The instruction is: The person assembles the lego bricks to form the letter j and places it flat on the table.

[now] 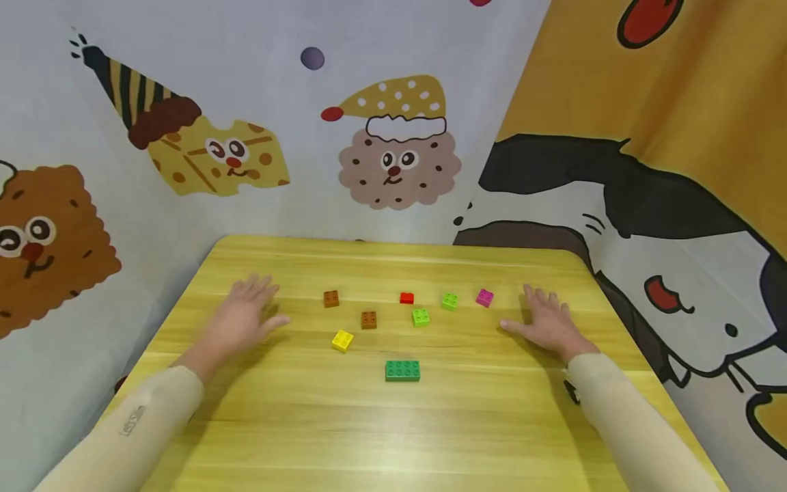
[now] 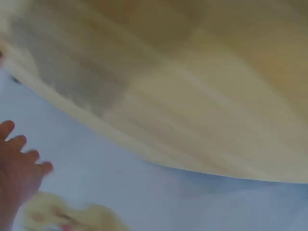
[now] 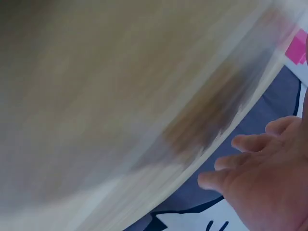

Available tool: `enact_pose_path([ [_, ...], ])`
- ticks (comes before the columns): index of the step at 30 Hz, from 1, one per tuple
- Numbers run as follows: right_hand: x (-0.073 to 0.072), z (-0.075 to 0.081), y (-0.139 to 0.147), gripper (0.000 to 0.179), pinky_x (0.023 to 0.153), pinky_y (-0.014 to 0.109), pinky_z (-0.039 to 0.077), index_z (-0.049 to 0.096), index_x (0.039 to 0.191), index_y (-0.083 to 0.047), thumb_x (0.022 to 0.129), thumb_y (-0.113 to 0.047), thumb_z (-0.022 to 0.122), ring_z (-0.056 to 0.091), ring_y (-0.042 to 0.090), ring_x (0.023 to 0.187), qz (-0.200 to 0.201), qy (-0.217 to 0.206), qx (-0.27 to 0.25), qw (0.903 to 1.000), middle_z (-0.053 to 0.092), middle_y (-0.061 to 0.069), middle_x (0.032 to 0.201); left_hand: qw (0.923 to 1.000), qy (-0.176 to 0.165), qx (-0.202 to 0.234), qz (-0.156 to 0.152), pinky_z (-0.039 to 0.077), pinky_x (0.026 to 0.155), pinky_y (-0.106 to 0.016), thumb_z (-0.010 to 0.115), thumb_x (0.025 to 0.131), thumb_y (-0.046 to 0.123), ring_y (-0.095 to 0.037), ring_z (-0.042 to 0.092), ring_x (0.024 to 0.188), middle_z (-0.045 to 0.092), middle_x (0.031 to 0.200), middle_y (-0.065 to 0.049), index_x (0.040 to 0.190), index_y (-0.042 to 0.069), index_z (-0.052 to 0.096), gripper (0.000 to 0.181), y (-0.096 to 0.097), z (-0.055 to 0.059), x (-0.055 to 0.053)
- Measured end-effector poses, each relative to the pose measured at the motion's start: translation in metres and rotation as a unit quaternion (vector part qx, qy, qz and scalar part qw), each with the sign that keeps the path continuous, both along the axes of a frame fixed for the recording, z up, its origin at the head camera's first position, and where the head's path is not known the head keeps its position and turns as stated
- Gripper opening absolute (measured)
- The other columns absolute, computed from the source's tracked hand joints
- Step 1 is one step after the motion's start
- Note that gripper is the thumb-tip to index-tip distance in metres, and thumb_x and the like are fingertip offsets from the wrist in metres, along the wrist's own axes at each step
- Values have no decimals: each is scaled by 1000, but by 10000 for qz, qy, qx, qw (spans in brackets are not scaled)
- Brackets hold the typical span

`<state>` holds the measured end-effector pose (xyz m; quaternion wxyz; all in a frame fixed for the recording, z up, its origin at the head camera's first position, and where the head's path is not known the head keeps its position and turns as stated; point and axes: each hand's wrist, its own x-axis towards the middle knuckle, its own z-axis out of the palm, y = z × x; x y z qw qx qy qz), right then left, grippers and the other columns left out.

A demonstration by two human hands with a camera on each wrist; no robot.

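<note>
My left hand (image 1: pixel 242 318) is spread over the left side of the table, fingers straight and holding nothing. Over the right side my right hand (image 1: pixel 547 321) is likewise spread, its thumb toward the middle. Toy building bricks lie between them: two brown bricks (image 1: pixel 331 298), a yellow brick (image 1: pixel 342 341), a red brick (image 1: pixel 407 298), two lime bricks (image 1: pixel 450 301) and a magenta brick (image 1: pixel 484 297). A longer dark green brick (image 1: pixel 402 371) lies closest to me. The magenta brick (image 3: pixel 297 46) also shows at the edge of the right wrist view, near that hand.
The bricks lie on a wood-grain table (image 1: pixel 295 424) with rounded far corners. Behind it and to the left hangs a pale cloth (image 1: pixel 264 61) printed with cartoon biscuits and cheese. An orange cloth (image 1: pixel 572 82) with a cartoon animal hangs on the right.
</note>
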<state>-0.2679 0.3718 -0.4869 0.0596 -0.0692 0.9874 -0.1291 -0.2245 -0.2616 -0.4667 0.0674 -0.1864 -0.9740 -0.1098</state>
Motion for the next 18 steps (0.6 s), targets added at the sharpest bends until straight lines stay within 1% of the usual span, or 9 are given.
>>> enact_pose_path([
  [2, -2, 2, -4, 117, 115, 72, 5, 2, 162, -3, 88, -74, 58, 7, 59, 146, 38, -37, -270, 9996, 11, 35, 162, 9985, 263, -41, -476, 17, 120, -58, 62, 95, 57, -43, 26, 148, 35, 159, -20, 149, 2, 47, 79, 29, 5, 10],
  [3, -4, 3, -7, 115, 116, 70, 9, 2, 162, -3, 89, -72, 59, 10, 56, 146, 66, -40, -400, 9992, 13, 33, 162, 9962, 415, -80, -767, 21, 120, -56, 64, 94, 55, -41, 31, 146, 39, 158, -17, 147, 3, 50, 76, 44, 7, 16],
  [5, -7, 6, -13, 112, 117, 66, 15, 4, 162, -2, 91, -65, 63, 17, 53, 147, 130, -25, -656, 9978, 17, 32, 162, 9882, 584, -132, -1411, 27, 119, -53, 67, 93, 54, -37, 38, 143, 45, 154, -15, 145, 6, 53, 72, 76, 10, 29],
  [8, -11, 9, -27, 104, 115, 63, 25, 12, 162, -3, 92, -55, 68, 30, 49, 143, 277, 88, -927, 9953, 28, 30, 159, 9704, 482, -334, -2343, 32, 117, -49, 63, 93, 59, -32, 44, 140, 48, 152, -12, 148, 9, 51, 76, 118, 10, 48],
  [10, -15, 11, -38, 97, 113, 61, 30, 20, 161, -4, 92, -50, 71, 39, 47, 139, 387, 198, -1033, 9937, 35, 28, 157, 9582, 198, -522, -2806, 34, 116, -49, 58, 93, 65, -31, 44, 140, 47, 153, -10, 152, 10, 45, 82, 140, 7, 59],
  [11, -17, 11, -44, 94, 112, 60, 33, 24, 160, -5, 92, -47, 72, 43, 46, 137, 424, 239, -1072, 9930, 38, 27, 155, 9530, 30, -596, -2970, 34, 116, -48, 57, 92, 68, -30, 43, 140, 45, 155, -9, 153, 10, 42, 85, 149, 5, 63],
  [13, -20, 12, -55, 86, 110, 60, 37, 32, 158, -4, 92, -43, 74, 49, 45, 132, 507, 333, -1069, 9924, 44, 25, 152, 9452, -228, -769, -3165, 33, 117, -47, 53, 91, 72, -28, 42, 142, 41, 158, -8, 156, 10, 38, 90, 162, 1, 69],
  [15, -23, 13, -65, 78, 108, 58, 41, 41, 153, -2, 92, -38, 75, 54, 43, 127, 535, 444, -1004, 9925, 50, 25, 147, 9428, -450, -862, -3190, 31, 118, -46, 50, 91, 75, -26, 39, 144, 36, 161, -5, 157, 11, 35, 94, 169, -3, 73],
  [18, -27, 13, -76, 65, 104, 57, 45, 53, 144, 0, 92, -31, 76, 58, 41, 122, 536, 594, -832, 9933, 58, 24, 138, 9431, -566, -921, -3143, 29, 119, -47, 48, 89, 77, -26, 36, 146, 32, 163, -4, 158, 11, 33, 97, 175, -6, 73],
])
